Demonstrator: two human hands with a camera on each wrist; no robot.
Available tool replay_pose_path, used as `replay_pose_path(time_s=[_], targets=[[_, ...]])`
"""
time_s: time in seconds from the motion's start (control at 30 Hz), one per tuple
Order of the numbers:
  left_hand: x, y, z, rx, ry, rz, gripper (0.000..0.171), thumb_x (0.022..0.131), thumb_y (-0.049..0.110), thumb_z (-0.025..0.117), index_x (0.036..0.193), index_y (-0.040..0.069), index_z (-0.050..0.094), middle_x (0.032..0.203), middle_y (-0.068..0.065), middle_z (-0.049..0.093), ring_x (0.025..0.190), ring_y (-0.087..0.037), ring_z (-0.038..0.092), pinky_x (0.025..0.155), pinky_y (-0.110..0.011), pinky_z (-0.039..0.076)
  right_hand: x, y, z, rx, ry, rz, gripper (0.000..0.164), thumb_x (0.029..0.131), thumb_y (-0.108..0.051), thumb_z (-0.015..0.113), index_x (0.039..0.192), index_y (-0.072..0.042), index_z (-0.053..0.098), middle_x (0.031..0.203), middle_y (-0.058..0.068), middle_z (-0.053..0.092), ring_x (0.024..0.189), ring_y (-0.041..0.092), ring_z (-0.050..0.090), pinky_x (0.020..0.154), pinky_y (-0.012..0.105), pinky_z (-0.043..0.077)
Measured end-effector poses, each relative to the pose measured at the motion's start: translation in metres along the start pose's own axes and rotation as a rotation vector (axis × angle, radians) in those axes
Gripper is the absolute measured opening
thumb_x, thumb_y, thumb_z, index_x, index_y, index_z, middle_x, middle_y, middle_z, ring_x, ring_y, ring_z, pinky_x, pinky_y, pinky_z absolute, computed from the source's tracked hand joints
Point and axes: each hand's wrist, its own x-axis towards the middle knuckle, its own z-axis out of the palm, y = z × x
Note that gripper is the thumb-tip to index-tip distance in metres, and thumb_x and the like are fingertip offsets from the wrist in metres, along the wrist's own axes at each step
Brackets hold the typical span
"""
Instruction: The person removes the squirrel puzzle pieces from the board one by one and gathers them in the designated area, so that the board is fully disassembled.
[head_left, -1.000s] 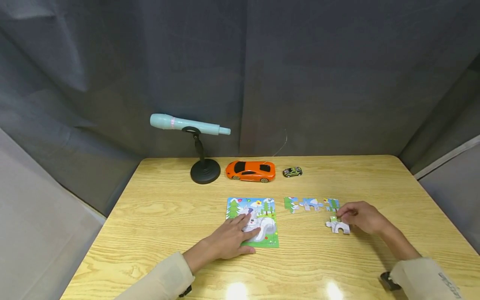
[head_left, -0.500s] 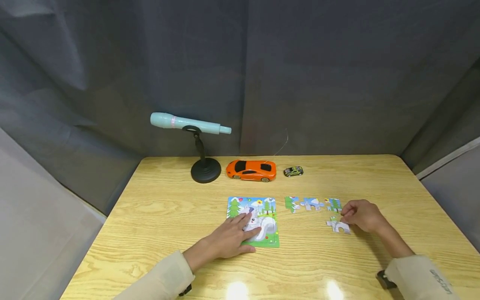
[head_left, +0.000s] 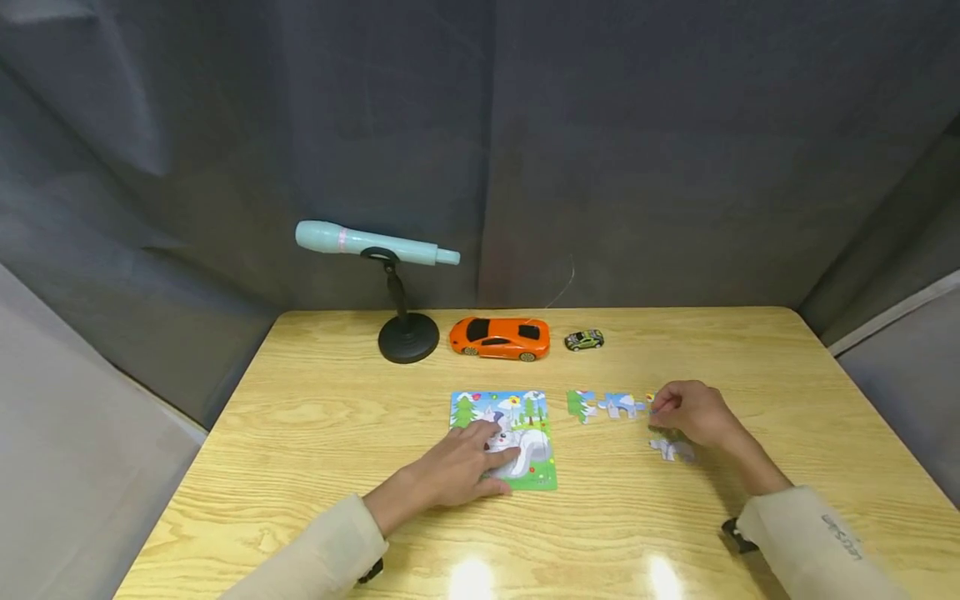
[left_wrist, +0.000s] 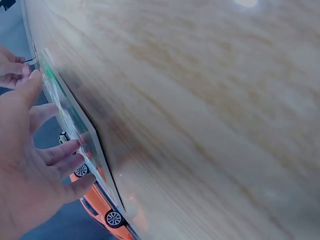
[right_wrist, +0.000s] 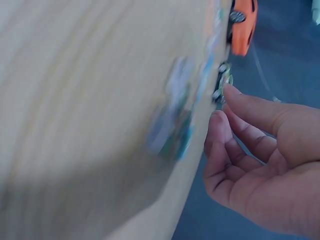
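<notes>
My left hand rests with spread fingers on a square jigsaw puzzle picturing a grey-and-white squirrel among green trees. In the left wrist view the fingers reach over the edge of this puzzle. My right hand is over the right end of a row of loose pieces, fingers bent and thumb near the index finger. In the right wrist view nothing shows between thumb and fingertips. Beneath the hand lies a grey-white puzzle piece. Left of the hand are a green tree piece and a blue-white piece; a further piece is mostly hidden.
An orange toy car and a small green toy car stand behind the puzzle. To their left a pale blue microphone sits on a black stand. Dark cloth hangs behind the wooden table.
My right hand has moved left and slightly away from me, from beside the grey-white piece to over the end of the upper row. The left hand has stayed on the puzzle.
</notes>
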Motion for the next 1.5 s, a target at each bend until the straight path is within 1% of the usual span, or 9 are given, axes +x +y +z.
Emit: replay_pose_path(time_s=[0.13, 0.37, 0.47, 0.6, 0.73, 0.87, 1.0, 1.27, 1.5], targets=[[-0.004, -0.002, -0.003, -0.012, 0.004, -0.015, 0.056, 0.094, 0.055, 0.044, 0.145, 0.031, 0.04, 0.151, -0.014, 0.034, 0.14, -0.027, 0.032, 0.109, -0.051, 0.035, 0.016, -0.029, 0.011, 0.018, -0.007, -0.008, 0.018, 0.084, -0.012, 0.069, 0.095, 0.002, 0.064, 0.081, 0.007, 0.061, 0.069, 0.016, 0.052, 0.057, 0.025, 0.043], [-0.012, -0.007, -0.002, -0.046, 0.001, -0.021, 0.056, 0.094, 0.054, 0.045, 0.144, 0.028, 0.042, 0.156, -0.017, 0.025, 0.143, -0.031, 0.027, 0.111, -0.052, 0.031, 0.038, -0.068, 0.033, 0.019, -0.028, -0.097, 0.013, 0.083, -0.01, 0.07, 0.092, 0.0, 0.066, 0.082, 0.007, 0.063, 0.074, 0.016, 0.055, 0.064, 0.026, 0.045], [-0.015, -0.008, -0.001, -0.041, -0.004, -0.016, 0.056, 0.095, 0.055, 0.044, 0.144, 0.028, 0.041, 0.155, -0.018, 0.025, 0.144, -0.032, 0.026, 0.112, -0.052, 0.031, 0.044, -0.081, 0.044, 0.021, -0.054, -0.107, 0.014, 0.083, -0.01, 0.07, 0.093, -0.001, 0.067, 0.083, 0.006, 0.064, 0.075, 0.015, 0.056, 0.066, 0.027, 0.046], [-0.019, -0.009, 0.001, -0.033, -0.008, -0.017, 0.057, 0.095, 0.056, 0.042, 0.145, 0.028, 0.041, 0.155, -0.02, 0.026, 0.144, -0.034, 0.026, 0.111, -0.052, 0.032, 0.051, -0.096, 0.059, 0.039, -0.097, -0.084, 0.016, 0.083, -0.01, 0.071, 0.095, -0.001, 0.067, 0.085, 0.007, 0.065, 0.075, 0.015, 0.056, 0.066, 0.027, 0.046], [-0.023, -0.01, 0.004, -0.031, -0.008, -0.02, 0.056, 0.095, 0.056, 0.041, 0.144, 0.028, 0.043, 0.155, -0.02, 0.026, 0.143, -0.033, 0.027, 0.11, -0.051, 0.033, 0.055, -0.107, 0.075, 0.076, -0.136, -0.064, 0.02, 0.081, -0.01, 0.073, 0.098, 0.0, 0.067, 0.084, 0.006, 0.065, 0.072, 0.014, 0.056, 0.063, 0.026, 0.046], [-0.026, -0.009, 0.005, -0.042, -0.02, -0.019, 0.055, 0.095, 0.056, 0.04, 0.143, 0.029, 0.044, 0.155, -0.019, 0.026, 0.144, -0.031, 0.027, 0.11, -0.05, 0.033, 0.057, -0.112, 0.089, 0.115, -0.173, -0.073, 0.021, 0.081, -0.01, 0.073, 0.098, 0.0, 0.067, 0.083, 0.006, 0.066, 0.07, 0.012, 0.057, 0.062, 0.024, 0.047], [-0.027, -0.009, 0.004, -0.038, -0.031, -0.022, 0.055, 0.095, 0.056, 0.039, 0.143, 0.03, 0.043, 0.155, -0.019, 0.026, 0.144, -0.031, 0.026, 0.11, -0.05, 0.033, 0.059, -0.118, 0.099, 0.126, -0.183, -0.075, 0.021, 0.081, -0.01, 0.073, 0.099, 0.0, 0.068, 0.084, 0.006, 0.067, 0.072, 0.012, 0.057, 0.063, 0.024, 0.047], [-0.028, -0.01, 0.004, -0.027, -0.039, -0.021, 0.055, 0.095, 0.056, 0.04, 0.143, 0.03, 0.042, 0.155, -0.019, 0.026, 0.144, -0.031, 0.026, 0.109, -0.05, 0.034, 0.061, -0.131, 0.112, 0.11, -0.164, -0.059, 0.022, 0.081, -0.01, 0.074, 0.1, -0.002, 0.069, 0.085, 0.004, 0.067, 0.075, 0.012, 0.058, 0.067, 0.024, 0.049], [-0.03, -0.01, 0.004, -0.024, -0.048, -0.018, 0.057, 0.094, 0.057, 0.04, 0.144, 0.03, 0.04, 0.155, -0.019, 0.024, 0.145, -0.031, 0.025, 0.108, -0.052, 0.035, 0.06, -0.14, 0.116, 0.093, -0.164, -0.032, 0.021, 0.08, -0.008, 0.074, 0.099, 0.0, 0.069, 0.081, 0.005, 0.065, 0.07, 0.013, 0.057, 0.064, 0.023, 0.048]])
